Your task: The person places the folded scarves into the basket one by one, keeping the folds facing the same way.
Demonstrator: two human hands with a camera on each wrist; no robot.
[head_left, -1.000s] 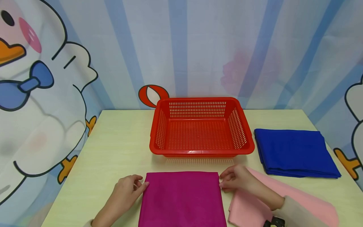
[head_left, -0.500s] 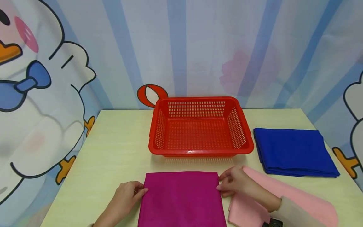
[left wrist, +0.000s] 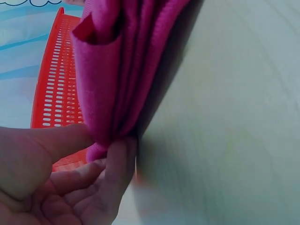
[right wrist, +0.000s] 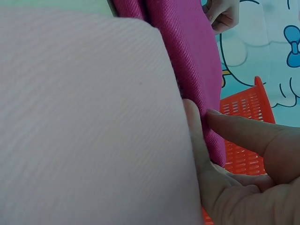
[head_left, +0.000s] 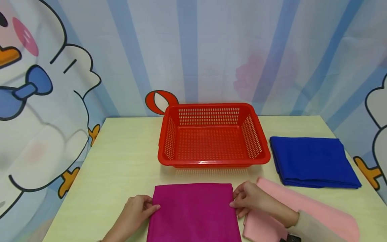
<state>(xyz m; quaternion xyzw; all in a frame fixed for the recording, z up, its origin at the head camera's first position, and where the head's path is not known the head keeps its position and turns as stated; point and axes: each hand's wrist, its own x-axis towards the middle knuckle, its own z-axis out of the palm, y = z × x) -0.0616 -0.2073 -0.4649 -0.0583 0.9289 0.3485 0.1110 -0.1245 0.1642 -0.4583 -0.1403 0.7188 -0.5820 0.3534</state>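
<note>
Pinching the magenta cloth, left hand and right hand face the empty red basket.

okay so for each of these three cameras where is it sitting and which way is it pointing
Head: worn high, facing forward and down over the table; both hands and forearms show at the magenta cloth.
Left wrist: low by the left hand, facing along the cloth's edge toward the red basket.
Right wrist: low over the pink cloth; right hand shows.
All three share the magenta cloth and basket.
</note>
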